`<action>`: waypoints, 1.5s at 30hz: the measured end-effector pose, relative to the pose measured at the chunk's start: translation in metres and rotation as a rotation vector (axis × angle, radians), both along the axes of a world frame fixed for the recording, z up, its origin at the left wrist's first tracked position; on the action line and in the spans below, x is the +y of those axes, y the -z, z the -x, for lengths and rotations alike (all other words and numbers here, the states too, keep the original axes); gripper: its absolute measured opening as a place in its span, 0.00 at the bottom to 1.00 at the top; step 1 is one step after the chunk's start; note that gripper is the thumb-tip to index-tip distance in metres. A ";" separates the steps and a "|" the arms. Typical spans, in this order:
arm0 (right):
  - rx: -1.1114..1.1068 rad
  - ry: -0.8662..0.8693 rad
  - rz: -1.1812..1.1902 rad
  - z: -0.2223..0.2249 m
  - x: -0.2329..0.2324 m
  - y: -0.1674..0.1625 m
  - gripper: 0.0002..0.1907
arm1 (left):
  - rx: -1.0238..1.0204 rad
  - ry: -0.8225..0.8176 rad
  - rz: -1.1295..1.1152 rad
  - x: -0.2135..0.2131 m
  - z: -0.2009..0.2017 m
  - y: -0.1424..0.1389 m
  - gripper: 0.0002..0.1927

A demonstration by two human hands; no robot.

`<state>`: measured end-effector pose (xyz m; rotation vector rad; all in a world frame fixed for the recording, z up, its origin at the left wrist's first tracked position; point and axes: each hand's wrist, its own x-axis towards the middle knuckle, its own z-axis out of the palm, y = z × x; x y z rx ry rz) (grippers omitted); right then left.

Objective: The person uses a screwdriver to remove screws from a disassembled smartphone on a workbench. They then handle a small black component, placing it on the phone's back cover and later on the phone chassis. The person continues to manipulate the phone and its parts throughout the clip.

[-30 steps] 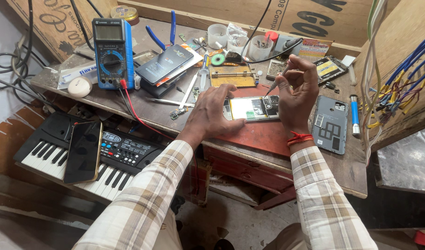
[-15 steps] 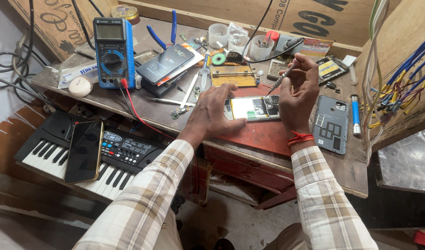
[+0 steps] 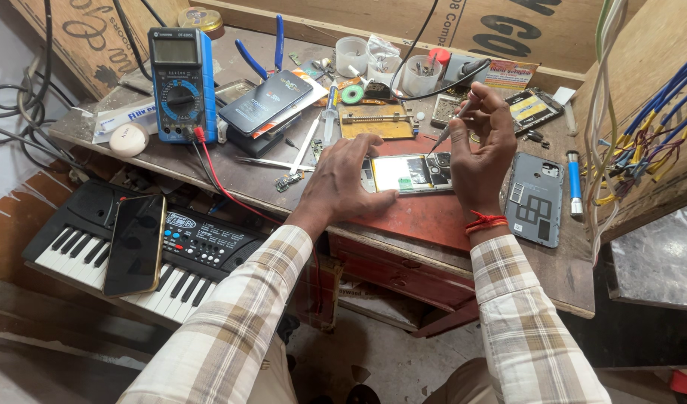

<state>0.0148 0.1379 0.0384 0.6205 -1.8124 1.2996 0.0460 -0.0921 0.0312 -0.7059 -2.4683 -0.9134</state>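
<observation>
My left hand (image 3: pixel 342 182) pins the opened, fragile-looking phone (image 3: pixel 408 173) flat by its edge — right hand (image 3: pixel 484 150) pinches a thin screwdriver (image 3: pixel 452 127).

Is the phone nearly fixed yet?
Not yet. The back cover is already off, lying beside the opened phone. The left hand steadies the phone while the right hand works a thin tool inside. Closing it up is still left.

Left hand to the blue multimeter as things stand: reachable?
Probably yes. The left hand rests flat on the opened phone, holding nothing. The multimeter stands upright further left; only low clutter, tweezers and a dark phone, lies between.
</observation>
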 end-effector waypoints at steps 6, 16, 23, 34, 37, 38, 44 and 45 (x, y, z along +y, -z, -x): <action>-0.045 -0.058 0.062 0.000 -0.003 0.000 0.25 | 0.001 -0.006 0.005 -0.001 -0.001 -0.001 0.40; -0.026 -0.047 0.058 0.001 -0.001 0.003 0.22 | 0.012 0.002 -0.006 -0.001 -0.003 -0.001 0.40; -0.133 0.080 0.006 -0.002 -0.002 -0.001 0.30 | 0.008 0.003 -0.015 -0.001 -0.003 -0.001 0.41; -0.068 0.065 0.035 0.002 0.000 0.003 0.30 | -0.007 -0.004 -0.001 0.000 -0.002 -0.001 0.41; -0.080 0.099 0.068 0.000 0.002 0.002 0.30 | -0.013 0.000 -0.010 0.000 -0.002 0.000 0.40; -0.074 0.107 0.064 0.000 0.002 0.001 0.30 | -0.007 0.000 -0.006 -0.001 -0.002 0.000 0.40; -0.062 0.142 0.030 0.000 0.002 0.001 0.29 | -0.010 0.003 -0.002 -0.001 -0.001 0.001 0.41; -0.064 0.137 0.027 -0.001 0.002 0.002 0.29 | -0.008 0.005 -0.002 -0.001 -0.001 0.001 0.41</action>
